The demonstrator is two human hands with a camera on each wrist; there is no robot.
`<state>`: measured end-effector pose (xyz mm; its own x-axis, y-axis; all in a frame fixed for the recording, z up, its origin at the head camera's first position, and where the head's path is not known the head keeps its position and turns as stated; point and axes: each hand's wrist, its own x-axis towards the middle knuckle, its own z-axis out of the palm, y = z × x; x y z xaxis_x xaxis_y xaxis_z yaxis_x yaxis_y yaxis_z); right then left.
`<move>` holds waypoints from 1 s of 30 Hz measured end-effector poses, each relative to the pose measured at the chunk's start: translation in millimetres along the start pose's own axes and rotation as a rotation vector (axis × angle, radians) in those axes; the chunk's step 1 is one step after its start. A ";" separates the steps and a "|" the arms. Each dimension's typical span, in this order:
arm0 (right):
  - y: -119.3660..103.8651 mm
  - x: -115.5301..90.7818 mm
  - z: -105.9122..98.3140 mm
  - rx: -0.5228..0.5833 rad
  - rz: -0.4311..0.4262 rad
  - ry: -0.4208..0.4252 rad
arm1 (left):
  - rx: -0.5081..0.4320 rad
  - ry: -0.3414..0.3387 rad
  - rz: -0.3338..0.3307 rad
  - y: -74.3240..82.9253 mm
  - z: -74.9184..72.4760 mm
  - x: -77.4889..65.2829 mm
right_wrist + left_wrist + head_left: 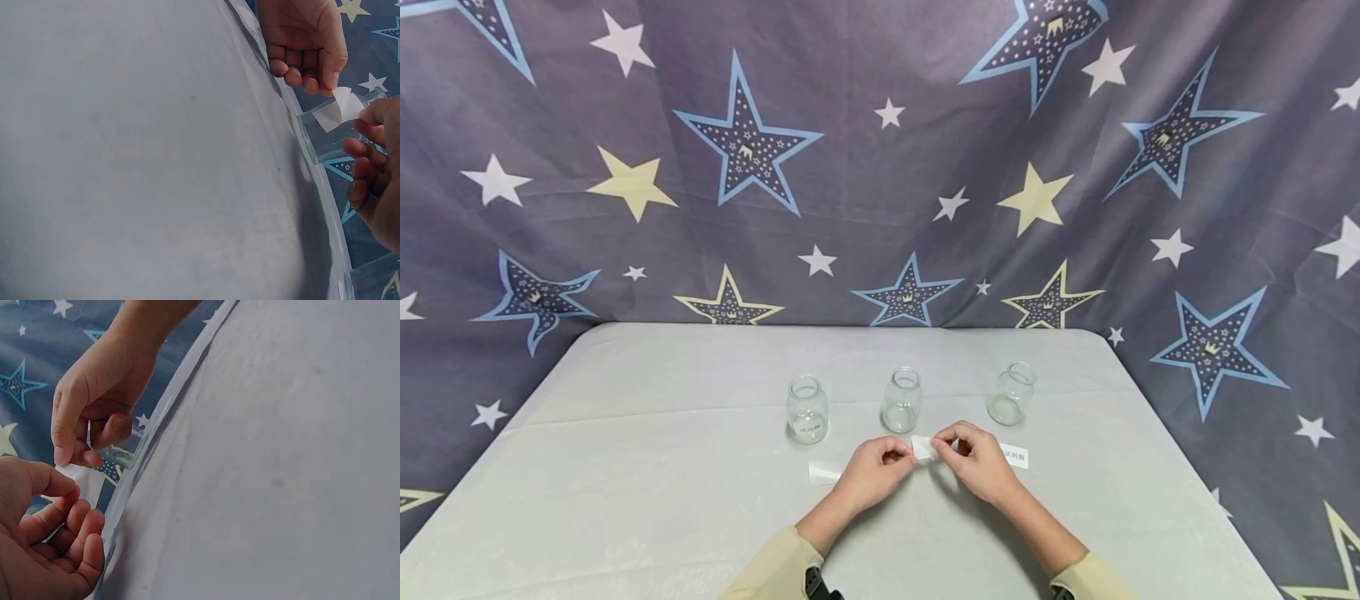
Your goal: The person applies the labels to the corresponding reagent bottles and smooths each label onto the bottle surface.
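Note:
A small white paper label (922, 448) is stretched between my hands, just in front of the middle glass jar (902, 402). My left hand (872, 473) pinches one end between thumb and forefinger. At the other end, my right hand (983, 468) pinches it the same way. The right wrist view shows a flap of the label (340, 107) bent up from the rest. Beside my right hand lies a strip with printed characters (1017, 456), partly covered by that hand. A white strip (823, 472) lies left of my left hand.
A glass jar (807, 407) with a small printed label low on its side stands at the left. Another glass jar (1011, 395) stands at the right. The pale cloth-covered table (647, 467) meets a star-patterned curtain (850, 208) at its back edge.

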<state>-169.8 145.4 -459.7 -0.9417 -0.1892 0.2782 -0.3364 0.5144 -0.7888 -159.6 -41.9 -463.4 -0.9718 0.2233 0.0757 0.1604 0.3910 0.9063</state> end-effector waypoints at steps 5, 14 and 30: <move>0.9 -0.1 -0.9 0.005 0.007 0.004 | 0.002 0.001 0.002 0.2 0.5 -0.8; 0.5 -0.5 -2.8 0.001 0.026 0.010 | -0.001 0.001 -0.003 0.0 0.4 -0.8; 2.2 -0.3 -2.1 0.005 0.045 0.012 | 0.003 0.000 0.005 -2.0 1.0 -1.0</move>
<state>-170.3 148.3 -460.3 -0.9559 -0.1560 0.2487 -0.2935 0.5182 -0.8033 -158.8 -42.0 -465.7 -0.9709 0.2257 0.0800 0.1658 0.3927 0.9046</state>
